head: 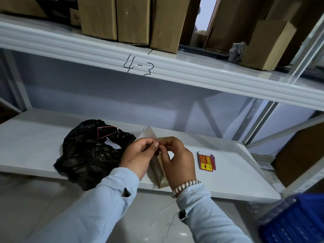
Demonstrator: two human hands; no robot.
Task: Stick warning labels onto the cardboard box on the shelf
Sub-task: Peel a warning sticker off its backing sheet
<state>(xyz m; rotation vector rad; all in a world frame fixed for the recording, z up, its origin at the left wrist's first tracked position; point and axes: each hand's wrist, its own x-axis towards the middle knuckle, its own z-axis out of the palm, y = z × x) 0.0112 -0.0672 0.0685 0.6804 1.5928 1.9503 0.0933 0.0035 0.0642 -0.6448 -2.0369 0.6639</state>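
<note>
Left hand (140,153) and right hand (177,158) over the lower shelf (236,172) front edge, fingers of both pinched on a pale label sheet (148,133) pointing up and away, red warning label (206,163) flat to the right, long axis front-to-back, bare shelf around it, black bag (87,151) left, cardboard boxes (133,20) upright above

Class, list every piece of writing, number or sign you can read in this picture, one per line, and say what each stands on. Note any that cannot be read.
"4-3": handwritten in black on the front edge of the upper shelf.
"KEEP DRY": on the red and yellow warning label lying on the lower shelf, above an umbrella sign.
Smaller print on that label: too small to read.
A faint mark on the dark box at upper left: blurred, unreadable.
</note>
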